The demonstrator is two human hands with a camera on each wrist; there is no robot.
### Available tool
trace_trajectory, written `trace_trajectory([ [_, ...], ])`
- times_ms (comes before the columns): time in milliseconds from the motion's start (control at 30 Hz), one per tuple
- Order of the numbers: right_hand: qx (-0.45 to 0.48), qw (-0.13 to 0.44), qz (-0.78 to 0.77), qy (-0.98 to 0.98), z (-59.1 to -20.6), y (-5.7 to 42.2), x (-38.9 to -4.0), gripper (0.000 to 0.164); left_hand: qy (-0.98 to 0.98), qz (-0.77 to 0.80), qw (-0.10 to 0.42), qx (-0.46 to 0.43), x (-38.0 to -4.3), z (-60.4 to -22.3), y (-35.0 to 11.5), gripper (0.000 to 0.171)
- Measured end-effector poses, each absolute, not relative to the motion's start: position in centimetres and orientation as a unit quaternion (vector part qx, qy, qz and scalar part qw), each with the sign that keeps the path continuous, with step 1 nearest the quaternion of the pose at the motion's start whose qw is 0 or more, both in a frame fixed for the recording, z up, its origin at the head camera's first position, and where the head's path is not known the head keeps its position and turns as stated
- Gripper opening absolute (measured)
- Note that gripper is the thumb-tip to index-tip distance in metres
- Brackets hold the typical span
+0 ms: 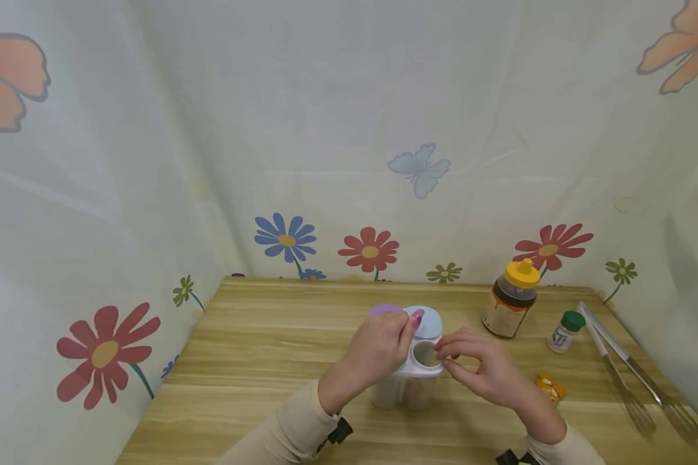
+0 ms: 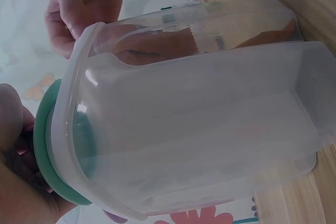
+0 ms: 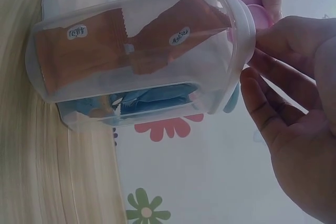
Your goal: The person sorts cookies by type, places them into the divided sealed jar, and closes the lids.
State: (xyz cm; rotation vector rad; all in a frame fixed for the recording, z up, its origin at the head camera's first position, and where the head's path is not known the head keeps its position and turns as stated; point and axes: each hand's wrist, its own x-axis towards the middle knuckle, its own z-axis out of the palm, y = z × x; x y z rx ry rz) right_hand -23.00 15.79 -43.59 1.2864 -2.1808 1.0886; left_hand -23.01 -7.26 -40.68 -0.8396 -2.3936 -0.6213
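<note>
A clear storage canister point(image 2: 199, 119) with several compartments stands upright between the hands, with a purple lid point(image 1: 386, 309), a light blue lid point(image 1: 429, 321) and a green lid point(image 2: 48, 145). My left hand point(image 1: 378, 345) is over its near left part and grips a pink lid point(image 3: 253, 8) between thumb and fingers. The near right compartment's round opening point(image 1: 426, 354) is uncovered. At its rim are the loosely bent fingers of my right hand point(image 1: 483, 365), with nothing visible between them. Brown-orange packets point(image 3: 84, 48) lie inside that compartment; blue packets point(image 3: 157, 98) show in another one.
An orange packet point(image 1: 550, 387) lies right of my right hand. Farther right stand a yellow-capped sauce bottle point(image 1: 508, 303) and a small green-capped shaker point(image 1: 565, 332). Long metal tongs point(image 1: 622, 352) lie along the right table edge. A flowered cloth point(image 1: 326, 129) surrounds the wooden table point(image 1: 256, 361).
</note>
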Motion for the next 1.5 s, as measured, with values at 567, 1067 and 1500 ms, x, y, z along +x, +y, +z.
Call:
trace_trajectory([
  [567, 0.433, 0.230, 0.379, -0.785, -43.5, 17.0, -23.4, 0.032, -0.887, -0.236, 0.252, -0.306, -22.8, -40.6, -7.2, 0.037],
  [1067, 0.345, 0.256, 0.357, -0.830, -44.0, 18.7, -22.8, 0.038, -0.891, -0.244, 0.238, -0.301, -22.6, -40.2, -7.1, 0.038],
  [1500, 0.281, 0.254, 0.313, -0.871, -44.3, 20.3, -22.6, 0.029, -0.883, -0.240, 0.264, -0.305, -22.8, -40.3, -7.1, 0.039],
])
